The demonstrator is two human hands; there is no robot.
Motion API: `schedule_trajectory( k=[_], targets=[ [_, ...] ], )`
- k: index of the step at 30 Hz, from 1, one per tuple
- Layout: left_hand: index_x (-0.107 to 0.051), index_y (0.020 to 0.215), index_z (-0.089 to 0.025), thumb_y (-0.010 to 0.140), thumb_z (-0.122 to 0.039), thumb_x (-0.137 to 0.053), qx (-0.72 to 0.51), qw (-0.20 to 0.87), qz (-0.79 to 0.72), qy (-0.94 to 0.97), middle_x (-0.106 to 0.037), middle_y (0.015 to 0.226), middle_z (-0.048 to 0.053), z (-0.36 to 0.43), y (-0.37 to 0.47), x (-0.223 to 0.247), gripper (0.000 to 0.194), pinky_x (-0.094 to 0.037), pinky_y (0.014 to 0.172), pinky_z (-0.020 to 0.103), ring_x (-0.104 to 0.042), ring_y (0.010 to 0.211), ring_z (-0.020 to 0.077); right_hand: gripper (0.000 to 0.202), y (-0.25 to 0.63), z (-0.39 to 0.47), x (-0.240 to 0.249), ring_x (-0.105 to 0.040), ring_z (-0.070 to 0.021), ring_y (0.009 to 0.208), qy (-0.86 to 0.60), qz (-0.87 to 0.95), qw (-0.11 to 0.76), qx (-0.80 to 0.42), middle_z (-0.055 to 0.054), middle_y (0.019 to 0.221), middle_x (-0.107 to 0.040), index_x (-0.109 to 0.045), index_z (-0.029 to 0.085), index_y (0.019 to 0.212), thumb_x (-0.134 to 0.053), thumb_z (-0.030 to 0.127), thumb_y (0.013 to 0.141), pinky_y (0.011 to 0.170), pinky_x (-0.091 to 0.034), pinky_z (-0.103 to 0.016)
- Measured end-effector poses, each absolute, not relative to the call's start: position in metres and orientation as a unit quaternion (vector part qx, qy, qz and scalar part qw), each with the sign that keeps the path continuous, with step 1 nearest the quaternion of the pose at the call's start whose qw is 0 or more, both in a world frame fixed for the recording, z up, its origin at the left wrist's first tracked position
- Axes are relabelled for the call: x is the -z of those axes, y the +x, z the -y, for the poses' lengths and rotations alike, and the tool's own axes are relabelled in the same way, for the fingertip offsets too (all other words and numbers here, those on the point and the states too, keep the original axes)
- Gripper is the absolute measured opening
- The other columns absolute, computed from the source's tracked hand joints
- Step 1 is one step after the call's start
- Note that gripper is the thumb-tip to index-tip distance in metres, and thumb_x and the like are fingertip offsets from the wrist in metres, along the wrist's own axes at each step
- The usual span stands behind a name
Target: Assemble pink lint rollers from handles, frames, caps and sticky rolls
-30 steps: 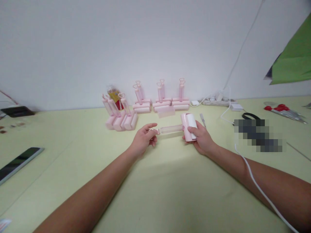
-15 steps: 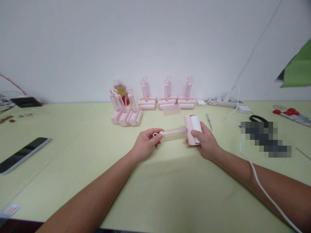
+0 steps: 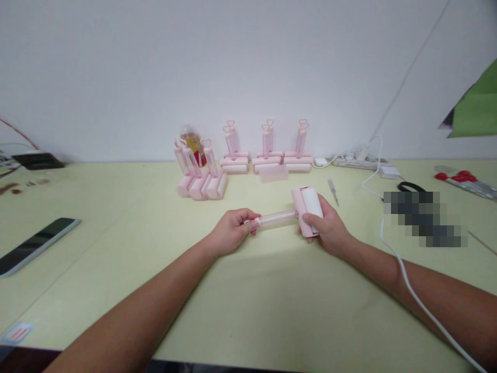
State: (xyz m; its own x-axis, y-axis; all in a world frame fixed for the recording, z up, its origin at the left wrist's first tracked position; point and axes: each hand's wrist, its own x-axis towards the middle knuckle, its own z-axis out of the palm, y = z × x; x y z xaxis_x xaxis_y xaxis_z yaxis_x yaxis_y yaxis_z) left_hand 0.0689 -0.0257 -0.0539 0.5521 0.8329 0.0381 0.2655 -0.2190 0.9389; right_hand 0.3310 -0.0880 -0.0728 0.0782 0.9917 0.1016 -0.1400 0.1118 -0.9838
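Note:
A pink lint roller point(image 3: 278, 218) with a clear handle and a white roll lies across between my two hands, above the pale green table point(image 3: 272, 305). My left hand point(image 3: 236, 230) pinches the end cap of the handle, its loop mostly hidden by the fingers. My right hand point(image 3: 326, 224) grips the roller head, thumb on the pink cover beside the white roll. Beyond them, several similar pink rollers point(image 3: 200, 186) stand upright at the left, and more point(image 3: 266, 165) stand in rows near the wall. A translucent pink piece point(image 3: 274, 173) is in front of the middle row.
A small screwdriver point(image 3: 333, 192) lies behind my right hand. A white cable point(image 3: 404, 269) crosses my right forearm. Red-handled scissors point(image 3: 462, 177) and a power strip point(image 3: 355, 162) are at the right. A dark-faced device point(image 3: 39, 244) lies at the left.
The held roller has tilted, its handle end and head a little lower in view. Both hands keep their hold, and the whole view has shifted slightly.

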Motion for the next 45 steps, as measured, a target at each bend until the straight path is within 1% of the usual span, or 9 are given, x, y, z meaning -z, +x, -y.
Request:
schedule_trajectory(
  k=[13, 20, 25, 30, 34, 37, 40, 42, 45],
  targets=[
    [-0.062, 0.099, -0.012, 0.077, -0.046, -0.074, -0.267, 0.638, -0.349, 0.632, -0.053, 0.061, -0.004, 0.028, 0.073, 0.055, 0.043, -0.016, 0.042, 0.019, -0.028, 0.042, 0.0026, 0.060, 0.336, 0.084, 0.070, -0.058, -0.0131, 0.050, -0.445, 0.468, 0.565, -0.513, 0.000, 0.086, -0.064, -0.046, 0.028, 0.130, -0.070, 0.033, 0.075, 0.032, -0.043, -0.020],
    [-0.063, 0.101, -0.011, 0.078, -0.050, -0.072, -0.274, 0.677, -0.339, 0.593, -0.038, 0.056, -0.008, 0.026, 0.079, 0.052, 0.047, -0.019, 0.044, 0.019, -0.030, 0.044, 0.0042, 0.066, 0.344, 0.074, 0.076, -0.064, -0.0223, 0.087, -0.487, 0.520, 0.564, -0.418, -0.006, 0.108, -0.064, -0.044, 0.025, 0.136, -0.069, 0.038, 0.077, 0.076, -0.057, -0.040],
    [-0.066, 0.101, -0.011, 0.082, -0.055, -0.064, -0.249, 0.579, -0.399, 0.666, -0.041, 0.055, -0.007, 0.033, 0.079, 0.049, 0.048, -0.019, 0.043, 0.020, -0.030, 0.045, 0.0055, 0.097, 0.345, 0.077, 0.076, -0.044, -0.0335, 0.130, -0.573, 0.650, 0.459, -0.194, -0.018, 0.147, -0.038, -0.014, 0.022, 0.155, -0.070, 0.035, 0.077, 0.107, -0.037, -0.055],
    [-0.069, 0.102, -0.013, 0.086, -0.052, -0.059, -0.242, 0.515, -0.396, 0.721, -0.052, 0.063, -0.002, 0.048, 0.088, 0.041, 0.044, -0.026, 0.049, 0.021, -0.036, 0.052, 0.0079, 0.059, 0.336, 0.089, 0.057, -0.007, -0.0467, 0.146, -0.539, 0.770, 0.337, 0.056, -0.011, 0.163, -0.004, -0.056, 0.026, 0.132, -0.073, 0.031, 0.075, 0.110, -0.017, -0.070],
    [-0.069, 0.107, -0.014, 0.089, -0.048, -0.056, -0.237, 0.521, -0.351, 0.741, -0.058, 0.073, 0.001, 0.059, 0.098, 0.038, 0.041, -0.033, 0.056, 0.021, -0.044, 0.062, 0.0109, 0.028, 0.325, 0.098, 0.045, -0.017, -0.0463, 0.144, -0.489, 0.822, 0.268, 0.116, -0.012, 0.150, -0.043, -0.067, 0.026, 0.108, -0.070, 0.026, 0.081, 0.105, 0.002, -0.079],
    [-0.069, 0.106, -0.015, 0.088, -0.047, -0.056, -0.237, 0.519, -0.355, 0.740, -0.058, 0.072, 0.000, 0.062, 0.101, 0.038, 0.039, -0.033, 0.056, 0.021, -0.044, 0.061, 0.0112, 0.020, 0.320, 0.099, 0.047, -0.041, -0.0386, 0.133, -0.452, 0.860, 0.218, 0.092, -0.012, 0.116, -0.068, -0.066, 0.022, 0.104, -0.059, 0.015, 0.087, 0.109, -0.005, -0.075],
    [-0.068, 0.085, -0.014, 0.088, -0.051, -0.055, -0.196, 0.504, -0.396, 0.742, -0.052, 0.059, -0.002, 0.063, 0.099, 0.039, 0.040, -0.029, 0.051, 0.022, -0.039, 0.052, 0.0100, 0.021, 0.320, 0.098, 0.051, -0.061, -0.0268, 0.105, -0.410, 0.893, 0.174, 0.062, -0.012, 0.096, -0.070, -0.064, 0.015, 0.103, -0.049, 0.008, 0.090, 0.110, -0.028, -0.057],
    [-0.062, 0.070, -0.015, 0.089, -0.055, -0.051, -0.145, 0.502, -0.405, 0.750, -0.047, 0.052, -0.003, 0.064, 0.097, 0.040, 0.045, -0.028, 0.049, 0.023, -0.037, 0.048, 0.0098, 0.018, 0.320, 0.098, 0.052, -0.063, -0.0224, 0.086, -0.398, 0.905, 0.143, 0.041, -0.011, 0.090, -0.069, -0.063, 0.013, 0.102, -0.048, 0.010, 0.092, 0.095, -0.042, -0.044],
    [-0.056, 0.067, -0.016, 0.091, -0.055, -0.047, -0.103, 0.503, -0.378, 0.770, -0.049, 0.055, -0.002, 0.065, 0.096, 0.039, 0.047, -0.029, 0.050, 0.022, -0.039, 0.050, 0.0100, 0.013, 0.321, 0.099, 0.049, -0.058, -0.0206, 0.075, -0.393, 0.914, 0.104, 0.020, -0.009, 0.085, -0.067, -0.062, 0.013, 0.099, -0.051, 0.015, 0.093, 0.072, -0.041, -0.034]
  ],
)
